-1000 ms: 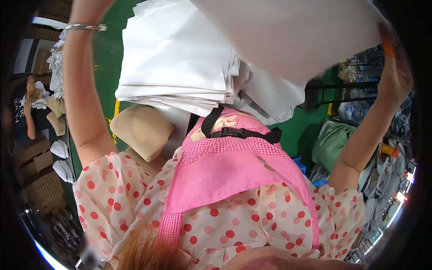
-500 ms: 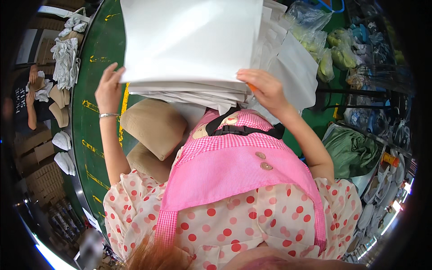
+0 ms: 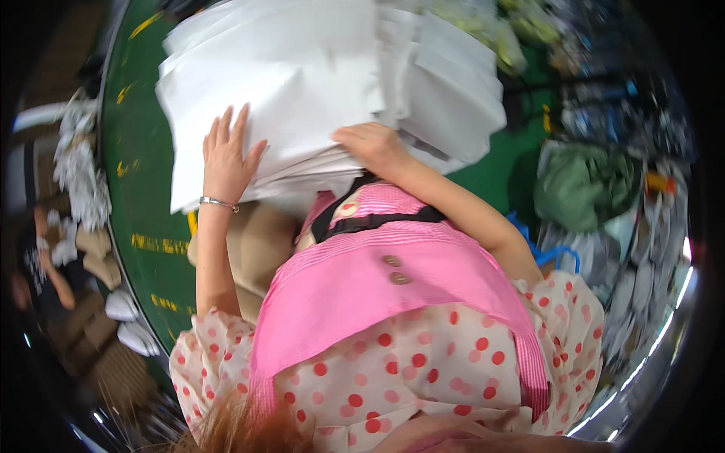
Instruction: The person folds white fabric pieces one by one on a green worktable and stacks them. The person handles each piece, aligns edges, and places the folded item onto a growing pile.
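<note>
White sheet stack (image 3: pixel 302 83) lies directly ahead, long axis left-right. Left hand (image 3: pixel 226 155) flat on top, released; right hand (image 3: pixel 374 147) grasps near edge, equally near.

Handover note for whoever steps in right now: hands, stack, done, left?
Left hand: flat, fingers spread, on the top white sheet.
Right hand: at the near edge of the stack of white sheets, fingers hidden.
Stack sits on the green table, edges uneven.
Done: top sheet lies on the stack.
Left: sheets not squared up.
</note>
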`<state>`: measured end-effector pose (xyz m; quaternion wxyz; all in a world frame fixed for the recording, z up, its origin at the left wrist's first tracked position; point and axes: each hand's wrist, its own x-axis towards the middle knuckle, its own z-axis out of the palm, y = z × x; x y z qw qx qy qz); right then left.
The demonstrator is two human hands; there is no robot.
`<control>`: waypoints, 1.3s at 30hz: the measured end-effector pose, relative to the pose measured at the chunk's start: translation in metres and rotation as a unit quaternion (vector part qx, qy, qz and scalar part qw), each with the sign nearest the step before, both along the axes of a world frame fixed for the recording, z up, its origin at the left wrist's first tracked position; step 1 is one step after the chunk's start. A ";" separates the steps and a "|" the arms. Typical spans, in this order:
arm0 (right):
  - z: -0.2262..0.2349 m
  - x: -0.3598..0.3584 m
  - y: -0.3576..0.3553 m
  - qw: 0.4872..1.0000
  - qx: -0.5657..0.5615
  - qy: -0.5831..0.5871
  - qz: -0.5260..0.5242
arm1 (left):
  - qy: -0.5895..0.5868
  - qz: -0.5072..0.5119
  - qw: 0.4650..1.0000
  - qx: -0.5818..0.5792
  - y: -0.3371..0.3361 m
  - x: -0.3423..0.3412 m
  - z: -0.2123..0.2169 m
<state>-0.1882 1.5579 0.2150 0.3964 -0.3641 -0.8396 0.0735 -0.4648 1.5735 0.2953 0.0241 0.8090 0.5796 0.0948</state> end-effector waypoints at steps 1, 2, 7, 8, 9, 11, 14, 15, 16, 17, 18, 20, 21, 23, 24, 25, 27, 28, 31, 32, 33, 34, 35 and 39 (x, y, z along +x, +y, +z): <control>-0.003 -0.003 0.002 1.000 0.023 -0.005 -0.006 | 0.018 0.032 0.999 -0.018 0.008 0.009 -0.020; -0.003 -0.004 0.001 1.000 0.019 0.001 -0.009 | 0.041 0.065 0.996 -0.037 0.014 0.020 -0.032; -0.005 0.014 -0.015 0.995 -0.093 0.030 0.012 | 0.100 0.073 0.992 -0.017 0.044 0.022 -0.100; -0.007 0.024 -0.018 0.992 -0.107 0.058 -0.015 | 0.102 0.066 0.993 -0.008 0.046 0.018 -0.109; -0.010 0.034 -0.023 0.988 -0.122 0.084 -0.041 | 0.103 0.058 0.993 0.001 0.049 0.016 -0.114; -0.024 0.056 -0.032 0.978 -0.145 0.091 -0.121 | 0.093 0.046 0.995 0.011 0.053 0.015 -0.118; -0.048 0.106 -0.036 0.934 -0.247 0.103 -0.237 | 0.068 0.063 0.996 0.012 0.048 0.037 -0.084; -0.056 0.119 -0.039 0.910 -0.294 0.116 -0.267 | -0.009 0.066 0.997 0.034 0.045 0.046 -0.074; -0.065 0.136 -0.041 0.898 -0.322 0.103 -0.281 | -0.087 0.065 0.993 0.054 0.046 0.062 -0.061; -0.070 0.143 -0.042 0.888 -0.336 0.103 -0.297 | -0.113 0.037 0.989 0.088 0.040 0.087 -0.036; -0.076 0.153 -0.044 0.877 -0.350 0.098 -0.314 | -0.167 0.016 0.982 0.090 0.033 0.122 -0.018; -0.088 0.170 -0.046 0.863 -0.371 0.113 -0.324 | -0.335 -0.063 0.938 -0.064 0.021 0.179 -0.017; -0.092 0.176 -0.043 0.860 -0.380 0.120 -0.318 | -0.450 -0.114 0.872 -0.155 0.013 0.208 -0.031; -0.092 0.184 -0.041 0.844 -0.417 0.108 -0.319 | -0.444 -0.085 0.858 -0.246 0.007 0.269 -0.069; -0.091 0.187 -0.042 0.834 -0.434 0.102 -0.324 | -0.363 -0.102 0.906 -0.192 0.009 0.291 -0.105; -0.092 0.191 -0.041 0.822 -0.462 0.098 -0.319 | -0.357 -0.068 0.910 -0.202 0.013 0.309 -0.144; -0.101 0.204 -0.044 0.833 -0.458 0.065 -0.303 | -0.307 0.025 0.940 -0.147 0.030 0.328 -0.218; -0.106 0.210 -0.046 0.837 -0.457 0.047 -0.296 | -0.269 0.079 0.953 -0.112 0.037 0.335 -0.241; -0.115 0.228 -0.044 0.842 -0.455 0.026 -0.288 | -0.263 0.175 0.939 -0.134 0.061 0.332 -0.292; -0.120 0.233 -0.040 0.846 -0.450 0.021 -0.286 | -0.291 0.225 0.916 -0.161 0.069 0.326 -0.301; -0.126 0.238 -0.037 0.848 -0.447 0.020 -0.285 | -0.322 0.235 0.895 -0.202 0.071 0.325 -0.298; -0.130 0.240 -0.036 0.849 -0.444 0.020 -0.284 | -0.350 0.243 0.872 -0.243 0.073 0.321 -0.295; -0.136 0.244 -0.032 0.863 -0.424 0.021 -0.275 | -0.346 0.215 0.877 -0.256 0.076 0.316 -0.302; -0.144 0.239 -0.017 0.890 -0.393 0.028 -0.229 | -0.346 0.158 0.850 -0.365 0.054 0.298 -0.299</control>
